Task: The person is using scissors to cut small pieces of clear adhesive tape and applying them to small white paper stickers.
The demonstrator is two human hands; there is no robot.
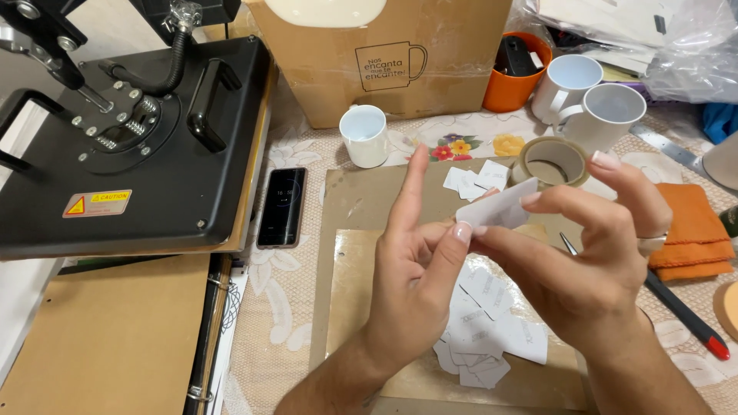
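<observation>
White paper slip (503, 206) held up between both hands over brown cardboard sheet (361, 207), above a pile of cut paper slips (484, 323). Left hand (419, 284) pinches slip's lower left edge with thumb, index finger pointing straight up, palm toward camera. Right hand (584, 253) grips slip's right side from above, fingers curled over it, thumb underneath, ring on one finger. Tape roll (552, 161) just behind slip. More slips (477, 180) near tape. White mugs: one (364, 135) by cardboard box (384, 61), two (592, 100) at right. Phone (281, 206) beside black heat press (131, 138). Orange cloth (688, 230), red-tipped pen (684, 311) at right.
</observation>
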